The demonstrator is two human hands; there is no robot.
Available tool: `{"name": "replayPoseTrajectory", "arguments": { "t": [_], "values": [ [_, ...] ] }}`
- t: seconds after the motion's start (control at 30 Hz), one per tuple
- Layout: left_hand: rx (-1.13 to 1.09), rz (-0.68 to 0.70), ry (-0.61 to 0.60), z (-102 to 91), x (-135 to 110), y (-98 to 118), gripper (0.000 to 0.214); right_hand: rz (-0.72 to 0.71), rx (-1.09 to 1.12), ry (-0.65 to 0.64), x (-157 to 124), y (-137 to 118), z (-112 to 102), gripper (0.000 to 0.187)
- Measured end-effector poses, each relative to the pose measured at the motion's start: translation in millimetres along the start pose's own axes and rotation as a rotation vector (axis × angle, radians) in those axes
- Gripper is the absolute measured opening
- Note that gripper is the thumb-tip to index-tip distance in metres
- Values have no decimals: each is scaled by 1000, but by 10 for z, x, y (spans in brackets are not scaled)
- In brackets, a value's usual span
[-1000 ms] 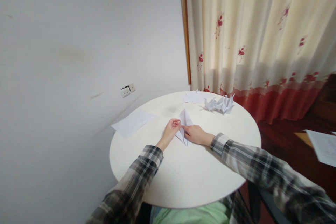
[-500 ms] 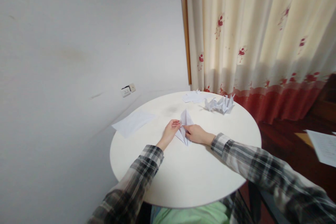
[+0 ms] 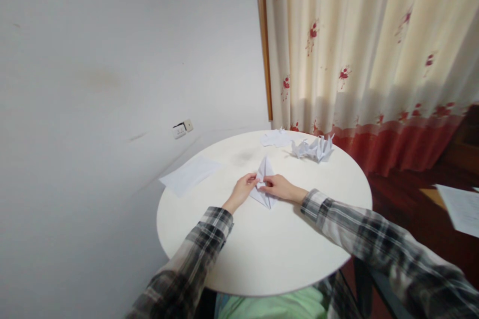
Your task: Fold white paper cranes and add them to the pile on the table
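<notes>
A piece of folded white paper (image 3: 267, 200), long and pointed at both ends, lies on the round white table (image 3: 262, 254). At its left edge, the fingers of my left hand (image 3: 244, 187) are closed on the paper. My right hand (image 3: 279, 187) comes in from the other side, its thumb and forefinger pinching a fold near the middle. The fingertips of both hands almost meet there and cover part of the folds.
Several folded paper cranes (image 3: 314, 149) stand at the table's back right. Paper scraps (image 3: 277, 138) lie at the far edge, and a flat white sheet (image 3: 190, 174) at the left. A wall (image 3: 93, 109) and a curtain (image 3: 344, 45) border the table.
My right thumb and forefinger have shifted slightly and now pinch the middle fold. The paper's lower part looks more spread. My left hand has hardly moved.
</notes>
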State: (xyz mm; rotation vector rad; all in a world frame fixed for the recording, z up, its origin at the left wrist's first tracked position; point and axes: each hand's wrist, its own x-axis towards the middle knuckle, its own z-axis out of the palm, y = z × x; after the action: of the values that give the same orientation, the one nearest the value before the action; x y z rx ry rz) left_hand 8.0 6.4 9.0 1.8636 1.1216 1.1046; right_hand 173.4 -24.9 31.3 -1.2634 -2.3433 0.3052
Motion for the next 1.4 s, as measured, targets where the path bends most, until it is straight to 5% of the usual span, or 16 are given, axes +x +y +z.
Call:
{"name": "replayPoseTrajectory", "arguments": {
  "t": [0.4,1.03,1.4],
  "values": [
    [199,91,-240,-80,-69,128,45,45,16,38,22,33,13,12],
    [565,114,-345,-110,-170,330,100,17,32,32,8,57,12,9],
    [447,151,-276,-111,-136,198,87,24,19,13,4,23,-23,11]
  ]
}}
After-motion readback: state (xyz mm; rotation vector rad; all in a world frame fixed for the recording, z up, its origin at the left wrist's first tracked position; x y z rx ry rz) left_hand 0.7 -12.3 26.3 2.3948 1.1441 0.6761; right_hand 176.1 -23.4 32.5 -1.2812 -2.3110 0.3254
